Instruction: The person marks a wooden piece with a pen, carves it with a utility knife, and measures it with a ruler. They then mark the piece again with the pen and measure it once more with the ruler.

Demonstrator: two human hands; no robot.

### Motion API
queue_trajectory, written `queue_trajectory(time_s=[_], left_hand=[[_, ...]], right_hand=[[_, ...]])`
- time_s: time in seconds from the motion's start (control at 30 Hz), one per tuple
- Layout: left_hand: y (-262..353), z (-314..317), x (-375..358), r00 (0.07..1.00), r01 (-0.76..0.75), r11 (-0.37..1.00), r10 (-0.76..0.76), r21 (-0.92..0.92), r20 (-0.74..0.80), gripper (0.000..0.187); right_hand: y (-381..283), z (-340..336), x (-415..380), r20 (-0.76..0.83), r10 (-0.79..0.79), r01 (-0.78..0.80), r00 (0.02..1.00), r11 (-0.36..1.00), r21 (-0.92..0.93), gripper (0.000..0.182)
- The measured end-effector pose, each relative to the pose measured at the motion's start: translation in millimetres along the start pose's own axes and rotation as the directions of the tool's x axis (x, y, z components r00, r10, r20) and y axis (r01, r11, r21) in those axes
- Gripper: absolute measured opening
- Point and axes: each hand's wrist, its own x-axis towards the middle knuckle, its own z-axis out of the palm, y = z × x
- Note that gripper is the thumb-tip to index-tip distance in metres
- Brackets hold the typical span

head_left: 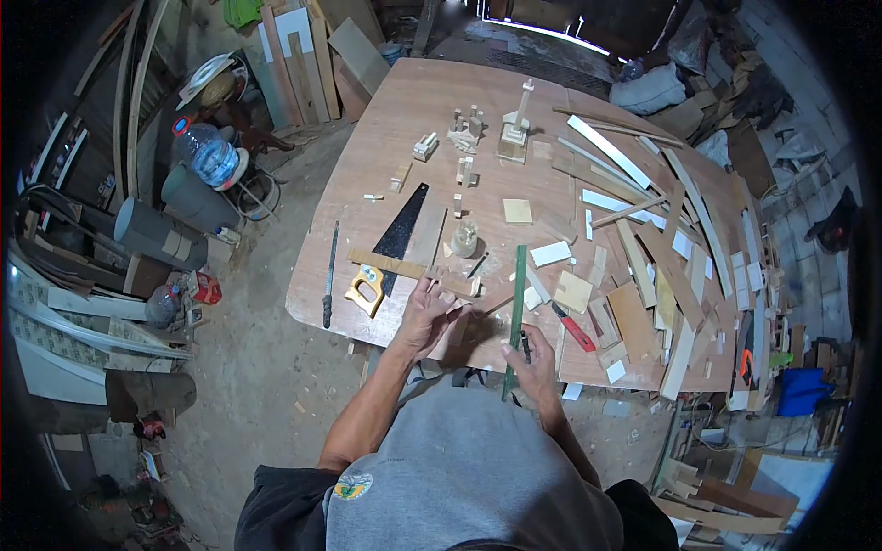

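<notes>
My left hand [425, 317] is closed at the near part of the table, its fingers around the end of a flat wooden strip [386, 264]. The strip crosses over the blade of a handsaw with a yellow handle [370, 286]. My right hand [533, 363] grips a long green ruler [519, 294], which points away from me. A short black pen [525, 345] also sits among its fingers. Beyond my hands stands a jar of glue [465, 239], with a dark pencil [477, 265] lying beside it. A red-handled utility knife [573, 328] lies right of the ruler.
A long file [332, 275] lies at the table's left. Small wooden models [514, 138] stand toward the back. Loose strips and offcuts [634, 275] cover the right side. A large water bottle [209, 156] rests on a stool left of the table [322, 197].
</notes>
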Motion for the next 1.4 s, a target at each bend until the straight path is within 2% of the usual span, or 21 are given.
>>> queue_trajectory(time_s=[0.07,0.1,0.17,0.3,0.43,0.5,0.53,0.6,0.7,0.83,1.03,1.13,1.2,1.3,1.4], left_hand=[[-2.8,2.0,3.8,0.999,-0.023,0.994,0.028,0.109,-0.043,0.063],[-5.5,3.7,5.0,0.997,-0.031,0.986,0.042,0.162,-0.065,0.060],[-10.2,13.9,9.4,0.996,-0.075,0.986,0.082,0.147,-0.046,0.058],[-11.4,21.4,14.4,0.983,-0.172,0.980,0.177,0.097,-0.051,0.056],[-6.3,12.9,16.0,0.985,-0.168,0.983,0.170,0.072,-0.012,0.053],[-0.2,9.1,15.2,0.976,-0.100,0.984,0.126,-0.148,0.176,0.049],[2.7,15.5,12.5,0.976,-0.105,0.983,0.131,-0.149,0.174,0.049],[8.4,31.7,5.9,0.997,-0.074,0.990,0.075,-0.121,0.001,0.046],[5.5,30.9,11.0,0.989,-0.132,0.985,0.124,-0.110,-0.079,0.043],[4.2,26.7,12.9,0.979,-0.180,0.974,0.165,-0.134,-0.115,0.042],[5.3,28.0,10.2,0.954,-0.260,0.962,0.243,-0.078,-0.178,0.035],[5.0,26.9,9.3,0.947,-0.267,0.964,0.260,-0.013,-0.190,0.035],[4.1,26.5,8.8,0.922,-0.268,0.946,0.307,0.184,-0.234,0.031],[4.5,26.1,8.8,0.891,-0.288,0.923,0.355,0.254,-0.282,0.032],[10.5,29.9,7.8,0.897,-0.275,0.943,0.322,0.190,-0.301,0.033]], right_hand=[[-13.8,1.3,-8.9,-0.013,-0.105,0.103,0.994,0.985,-0.142,0.044],[-33.3,2.7,-12.1,-0.017,-0.105,0.101,0.994,0.984,-0.143,0.044],[-72.9,7.5,-12.6,0.080,-0.112,0.138,0.990,0.841,-0.524,0.045],[-60.3,10.7,-2.3,0.104,-0.184,0.209,0.977,0.765,-0.610,0.046],[-57.2,7.8,3.1,0.110,-0.171,0.201,0.979,0.727,-0.656,0.053],[-52.3,7.0,5.3,0.114,-0.189,0.210,0.975,0.642,-0.737,0.059],[-52.8,7.7,5.7,0.119,-0.190,0.215,0.974,0.640,-0.737,0.059],[-55.0,11.7,6.7,0.145,-0.198,0.238,0.969,0.623,-0.745,0.059],[-60.0,19.1,4.9,0.173,-0.172,0.243,0.970,0.622,-0.744,0.061],[-62.3,28.9,2.9,0.184,-0.131,0.226,0.974,0.578,-0.784,0.062],[-54.7,34.6,0.8,0.186,-0.168,0.249,0.968,0.589,-0.769,0.064],[-51.7,32.8,0.2,0.192,-0.163,0.252,0.968,0.570,-0.782,0.064],[-43.8,29.7,1.0,0.193,-0.209,0.281,0.959,0.589,-0.758,0.063],[-40.7,28.3,3.6,0.197,-0.221,0.289,0.955,0.555,-0.780,0.064],[-43.9,24.9,6.2,0.211,-0.228,0.303,0.950,0.524,-0.796,0.065]])
